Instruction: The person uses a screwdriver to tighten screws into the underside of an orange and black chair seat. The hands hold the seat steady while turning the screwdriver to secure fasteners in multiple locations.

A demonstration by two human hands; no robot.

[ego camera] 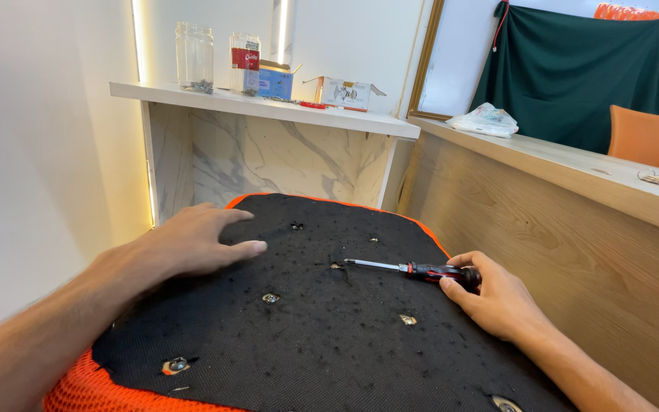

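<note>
Both hands rest on the upturned seat cushion (322, 343). I keep my left hand (192, 244) flat, fingers spread and holding nothing, on the far left of the black underside. My right hand (497, 301) is closed around the handle of the screwdriver (413, 268), which lies on the fabric at the right, tip pointing left. I judge the screwdriver light and rigid; its ribbed handle is the grip point. The padding looks soft. I count one screwdriver, one cushion and six visible mounting holes (270, 298).

Red-black screwdriver (413, 268) flat on black seat underside (329, 336).
</note>
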